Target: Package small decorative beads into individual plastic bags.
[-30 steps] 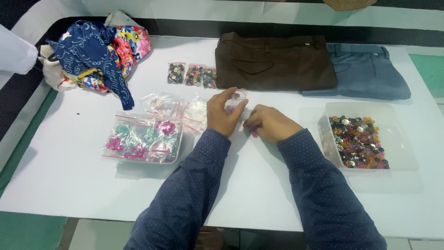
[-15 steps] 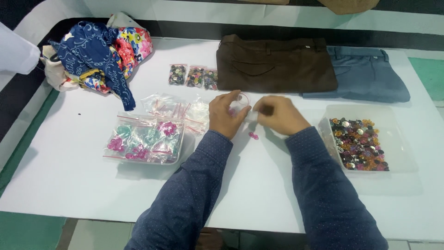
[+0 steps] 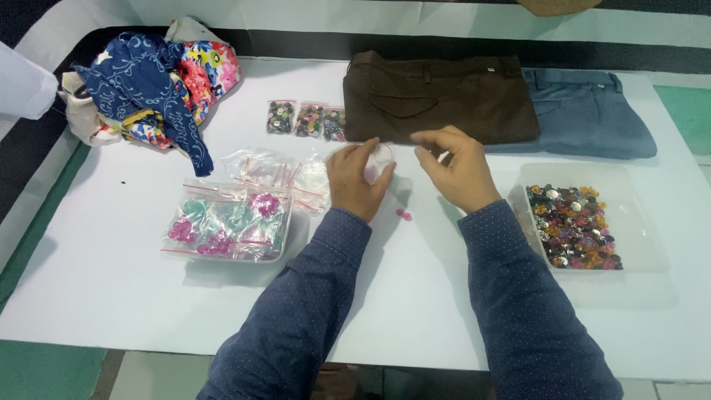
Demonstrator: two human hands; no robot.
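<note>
Evidently the left hand [image 3: 355, 181] is pinching a small clear bag [image 3: 380, 159] above the table [image 3: 415, 296]; the right hand [image 3: 459, 170] is hovering half-open, empty. Flimsy, slippery film, likely best gripped at its rim.

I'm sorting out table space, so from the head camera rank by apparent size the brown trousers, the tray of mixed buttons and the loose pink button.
1. brown trousers
2. tray of mixed buttons
3. loose pink button
</note>
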